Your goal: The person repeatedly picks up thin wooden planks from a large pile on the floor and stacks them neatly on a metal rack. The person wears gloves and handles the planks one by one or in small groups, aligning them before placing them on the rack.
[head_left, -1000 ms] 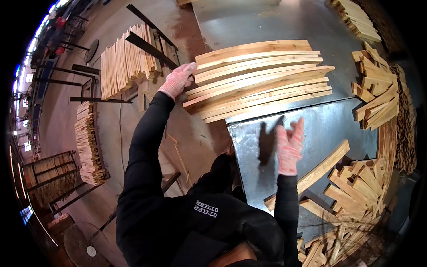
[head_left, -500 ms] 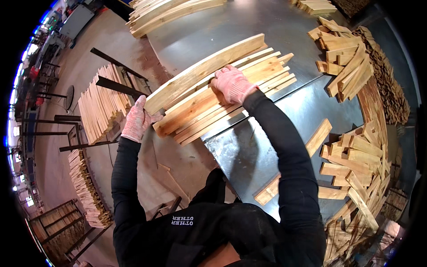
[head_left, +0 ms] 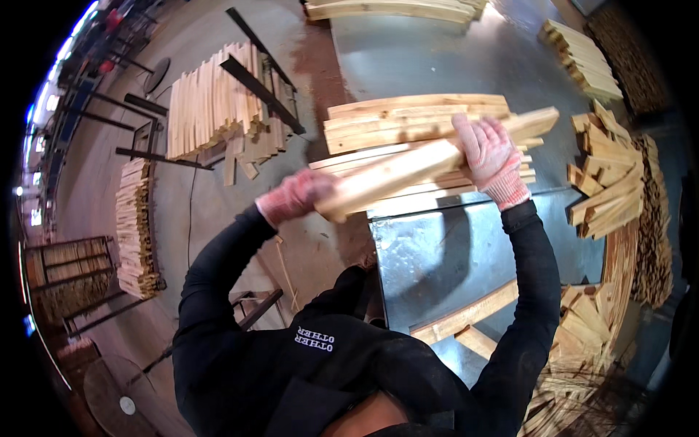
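A wooden board [head_left: 397,177] slants up to the right in front of me, lifted over a row of similar boards [head_left: 419,116] on the metal table. My right hand [head_left: 491,156], in a pink-and-white knit glove, is closed around it right of its middle. At its near left end is my gloved left hand [head_left: 297,197], fingers closed on the board and a little blurred. Part of the row beneath is hidden by the held board and my right hand.
The metal table [head_left: 422,251] carries loose boards [head_left: 473,313] near my right arm and a jumbled wood pile [head_left: 611,175] at the right. Another board stack [head_left: 397,9] lies at the far edge. On the left, a rack with black bars [head_left: 262,95] holds stacked boards [head_left: 215,102].
My view has turned, so the scene sits differently. One board is now raised above the row and tilted, with both hands on it; my left hand has closed on its left end.
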Tool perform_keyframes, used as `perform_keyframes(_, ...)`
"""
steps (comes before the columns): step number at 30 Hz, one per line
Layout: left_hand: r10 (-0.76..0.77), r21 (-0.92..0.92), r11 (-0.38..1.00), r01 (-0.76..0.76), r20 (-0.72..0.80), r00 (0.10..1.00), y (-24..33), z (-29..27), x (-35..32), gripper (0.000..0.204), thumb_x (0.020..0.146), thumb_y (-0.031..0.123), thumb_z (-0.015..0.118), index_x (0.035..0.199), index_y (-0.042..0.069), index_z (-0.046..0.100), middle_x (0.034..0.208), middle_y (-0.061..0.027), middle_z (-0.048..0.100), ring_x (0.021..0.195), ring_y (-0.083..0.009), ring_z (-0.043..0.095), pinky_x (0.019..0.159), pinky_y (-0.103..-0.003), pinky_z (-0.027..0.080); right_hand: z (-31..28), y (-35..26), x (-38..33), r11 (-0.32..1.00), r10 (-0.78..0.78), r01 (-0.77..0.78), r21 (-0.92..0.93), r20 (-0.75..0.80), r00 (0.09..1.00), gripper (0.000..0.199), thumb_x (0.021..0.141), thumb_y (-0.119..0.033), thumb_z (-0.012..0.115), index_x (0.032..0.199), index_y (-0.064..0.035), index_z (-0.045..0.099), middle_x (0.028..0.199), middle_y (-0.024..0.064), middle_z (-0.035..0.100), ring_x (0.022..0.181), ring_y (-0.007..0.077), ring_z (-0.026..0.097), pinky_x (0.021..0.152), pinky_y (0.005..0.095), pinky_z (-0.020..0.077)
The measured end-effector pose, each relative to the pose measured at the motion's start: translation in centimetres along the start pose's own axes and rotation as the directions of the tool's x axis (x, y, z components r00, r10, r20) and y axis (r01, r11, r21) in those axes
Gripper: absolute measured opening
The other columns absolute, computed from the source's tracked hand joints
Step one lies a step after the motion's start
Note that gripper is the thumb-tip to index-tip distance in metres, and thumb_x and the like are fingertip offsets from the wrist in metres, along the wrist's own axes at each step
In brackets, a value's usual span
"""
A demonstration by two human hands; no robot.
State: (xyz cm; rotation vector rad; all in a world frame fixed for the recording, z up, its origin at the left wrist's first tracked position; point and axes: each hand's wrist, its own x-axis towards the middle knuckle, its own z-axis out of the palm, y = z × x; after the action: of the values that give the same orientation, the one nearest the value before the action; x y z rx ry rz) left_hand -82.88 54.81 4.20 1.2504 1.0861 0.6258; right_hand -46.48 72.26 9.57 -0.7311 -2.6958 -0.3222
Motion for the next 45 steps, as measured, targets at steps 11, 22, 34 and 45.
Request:
perform_keyframes(11, 0.291, 0.742, 0.668, 0.054, -0.328, 0.899, 6.5, 10.7, -4.0, 0.067, 0.080, 0.038, 0.074, 0.136, 0.008, 0.052, 0.104, -0.0186, 0.071, 0.090, -0.0330, 0.071, 0.075, -0.043, 0.057, -7.7, -8.7, 1.9, 0.982, -0.104, 0.058, -0.179, -0.257, 0.961, 0.050, 0.079, -0.025, 0.078, 0.125, -0.0108, 0.064, 0.109, 0.0074, 0.066, 0.107, 0.0264, 0.063, 0.106, 0.0513, 0.0461)
perform_keyframes(22, -0.003, 0.134, 0.906, 0.401, -0.946, 0.324, -7.2, -15.9, -13.9, 0.043, 0.086, 0.033, 0.071, 0.113, 0.001, 0.063, 0.105, -0.0210, 0.069, 0.091, -0.0351, 0.067, 0.080, -0.041, 0.055, 7.5, -19.6, -11.5, -0.222, 0.958, -0.788, 0.574, 0.281, -0.065, 0.070, 0.104, -0.042, 0.052, 0.152, 0.0053, 0.032, 0.152, 0.0241, 0.043, 0.137, 0.0336, 0.045, 0.115, 0.0376, 0.0350)
perform_keyframes(34, -0.196, 0.106, 0.653, 0.750, -0.932, 0.303, -25.3, -46.3, 9.5, 0.050, 0.092, 0.043, 0.055, 0.125, 0.006, 0.059, 0.123, -0.0217, 0.063, 0.116, -0.0394, 0.060, 0.097, -0.049, 0.047, 12.6, -21.8, 3.1, -0.399, 0.898, -0.750, 0.527, 0.062, -0.435, 0.074, 0.101, -0.045, 0.053, 0.151, 0.0065, 0.033, 0.146, 0.0257, 0.047, 0.125, 0.0321, 0.053, 0.107, 0.0380, 0.0441)
perform_keyframes(45, 0.264, 0.323, 0.940, 0.112, -0.893, 0.364, -19.7, -26.9, 2.8, 0.036, 0.099, 0.024, 0.055, 0.123, -0.001, 0.062, 0.101, -0.0120, 0.065, 0.087, -0.0225, 0.059, 0.077, -0.032, 0.047, 2.6, -23.9, -5.7, -0.215, 0.975, -0.942, -0.258, -0.001, -0.222, 0.072, 0.095, -0.041, 0.064, 0.150, -0.0005, 0.039, 0.148, 0.0226, 0.047, 0.140, 0.0349, 0.043, 0.116, 0.0433, 0.0328)
